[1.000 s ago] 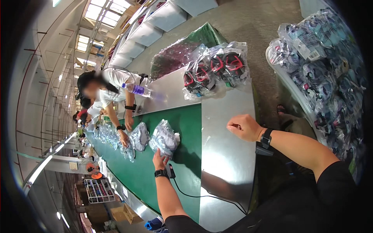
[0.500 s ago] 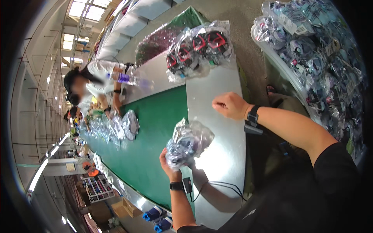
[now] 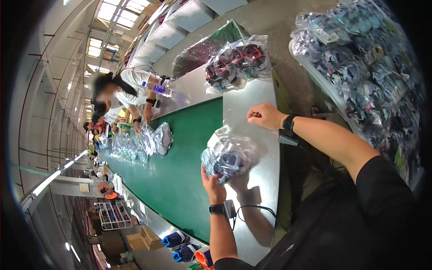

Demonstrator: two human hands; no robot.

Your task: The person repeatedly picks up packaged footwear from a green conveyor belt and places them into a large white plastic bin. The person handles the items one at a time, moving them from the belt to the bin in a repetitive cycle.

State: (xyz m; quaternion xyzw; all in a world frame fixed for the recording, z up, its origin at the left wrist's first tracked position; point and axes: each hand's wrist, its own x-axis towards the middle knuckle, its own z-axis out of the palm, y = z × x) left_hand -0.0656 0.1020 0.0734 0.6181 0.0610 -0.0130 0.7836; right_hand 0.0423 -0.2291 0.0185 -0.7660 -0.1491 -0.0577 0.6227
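Note:
My left hand (image 3: pixel 214 187) grips the lower edge of a clear plastic bag of light blue and dark shoes (image 3: pixel 231 163). The bag is held over the metal tabletop, beside the edge of the green belt. Its loose upper part is crumpled and glossy. My right hand (image 3: pixel 266 116) hovers above the metal top, farther off and apart from the bag. Its fingers are curled in, and nothing shows in them.
Bagged black and red shoes (image 3: pixel 236 65) lie at the far end of the metal top (image 3: pixel 248 96). More bagged shoes (image 3: pixel 163 138) sit on the green belt (image 3: pixel 189 135) near a co-worker (image 3: pixel 135 85) and a bottle (image 3: pixel 156 88). A large bin (image 3: pixel 315 72) heaped with bagged shoes stands right.
My left hand has turned the bag, so the shoes inside show more. The view has shifted, and orange and blue shoes now show at the lower edge. My right hand stays curled.

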